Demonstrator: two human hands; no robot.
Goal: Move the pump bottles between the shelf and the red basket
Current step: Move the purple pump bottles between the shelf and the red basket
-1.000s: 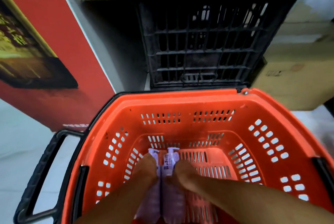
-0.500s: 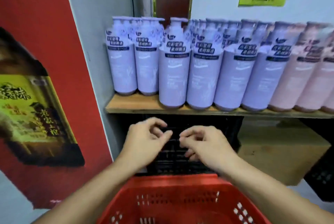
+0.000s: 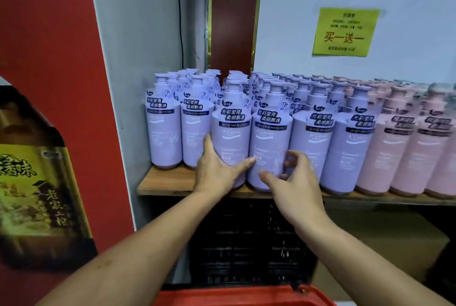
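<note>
Several rows of lilac pump bottles stand on a wooden shelf [image 3: 167, 183]. My left hand [image 3: 217, 170] wraps the lower part of a front lilac pump bottle [image 3: 230, 138], fingers on its left side and thumb across its front. My right hand [image 3: 293, 180] is at the neighbouring lilac bottle [image 3: 270, 143], thumb in front and blurred fingers curled at its right side, still apart. Both bottles stand upright on the shelf. Only the far rim of the red basket [image 3: 246, 296] shows, at the bottom edge below my arms.
Pink pump bottles [image 3: 399, 147] fill the shelf to the right. A black crate [image 3: 246, 244] sits under the shelf, with a cardboard box [image 3: 370, 239] beside it. A red poster panel [image 3: 49, 59] stands on the left. A yellow sign [image 3: 345, 32] hangs on the wall.
My hands left two lilac bottles in the basket, rose empty to the shelf, and now reach two front bottles. The view swung up from the basket to the shelf.
</note>
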